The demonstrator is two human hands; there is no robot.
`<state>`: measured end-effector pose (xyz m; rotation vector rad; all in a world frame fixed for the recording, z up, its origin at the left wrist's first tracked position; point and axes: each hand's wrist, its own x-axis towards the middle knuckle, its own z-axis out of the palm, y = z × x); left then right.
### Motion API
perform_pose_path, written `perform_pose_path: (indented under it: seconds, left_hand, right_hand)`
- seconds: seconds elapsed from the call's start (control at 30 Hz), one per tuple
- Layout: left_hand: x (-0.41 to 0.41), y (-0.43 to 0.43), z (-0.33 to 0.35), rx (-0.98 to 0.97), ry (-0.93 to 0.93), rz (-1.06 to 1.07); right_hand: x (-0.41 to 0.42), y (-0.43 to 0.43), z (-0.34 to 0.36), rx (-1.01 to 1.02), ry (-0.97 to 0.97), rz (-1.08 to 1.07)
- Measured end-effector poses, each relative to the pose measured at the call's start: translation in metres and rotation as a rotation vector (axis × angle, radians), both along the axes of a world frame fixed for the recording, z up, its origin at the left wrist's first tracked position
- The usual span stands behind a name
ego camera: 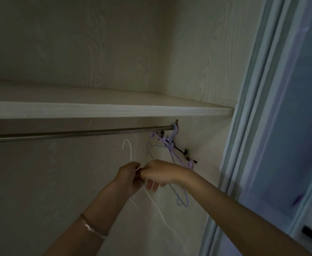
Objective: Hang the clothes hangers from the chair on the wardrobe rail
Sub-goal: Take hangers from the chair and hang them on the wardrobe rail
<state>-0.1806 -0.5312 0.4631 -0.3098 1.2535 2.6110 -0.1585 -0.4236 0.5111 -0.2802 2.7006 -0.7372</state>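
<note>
A metal wardrobe rail (74, 134) runs under a shelf to the right side wall. Purple and black hangers (171, 145) hang bunched at the rail's right end. Below the rail, my left hand (128, 175) and my right hand (159, 175) meet, both pinching a thin white hanger (127, 150). Its hook points up, a little below the rail, and its body trails down past my left wrist. My right hand's fingers also seem to hold a blue-purple hanger (182, 197) that dangles below it, its hook rising behind the hand. The chair is out of view.
A white wood-grain shelf (114, 109) sits just above the rail. The wardrobe's right wall (207, 145) is close behind the hangers. A pale sliding door frame (258, 126) stands at the right. A bracelet is on my left wrist.
</note>
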Motion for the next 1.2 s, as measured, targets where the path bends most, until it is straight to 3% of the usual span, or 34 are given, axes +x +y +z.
perform_pose_path:
  seconds: [0.1, 0.27, 0.3, 0.37, 0.4, 0.5, 0.53, 0.6, 0.77, 1.2]
  left_hand:
    - [0.003, 0.007, 0.004, -0.078, 0.034, -0.004]
    - [0.021, 0.012, 0.02, -0.136, 0.079, -0.196]
    - [0.025, 0.009, 0.024, -0.24, 0.096, -0.271]
    - [0.032, -0.003, 0.035, -0.675, 0.151, -0.332]
    - [0.03, -0.013, 0.037, -0.948, 0.231, -0.24]
    - [0.011, -0.046, 0.035, -1.733, 0.698, 0.451]
    - [0.006, -0.056, 0.038, -1.892, 0.753, 0.602]
    - [-0.002, -0.073, 0.045, -2.059, 0.683, 0.607]
    - [-0.027, -0.1, 0.034, -2.168, 0.454, 0.401]
    - [-0.032, -0.1, 0.025, -2.074, 0.434, 0.486]
  right_hand:
    - [0.03, -0.001, -0.006, -0.093, -0.002, 0.031]
    - [0.052, 0.007, -0.012, -0.15, 0.291, -0.013]
    - [0.053, 0.01, -0.014, -0.114, 0.346, -0.045]
    - [0.053, 0.019, -0.019, -0.066, 0.441, -0.099]
    - [0.051, 0.023, -0.02, -0.076, 0.47, -0.124]
    - [0.043, 0.03, -0.023, -0.191, 0.523, -0.201]
    - [0.038, 0.029, -0.023, -0.211, 0.533, -0.213]
    - [0.028, 0.023, -0.022, -0.208, 0.559, -0.209]
    - [-0.017, 0.006, -0.026, -0.116, 0.569, -0.23]
    - [-0.079, 0.03, -0.056, 0.035, 0.531, -0.307]
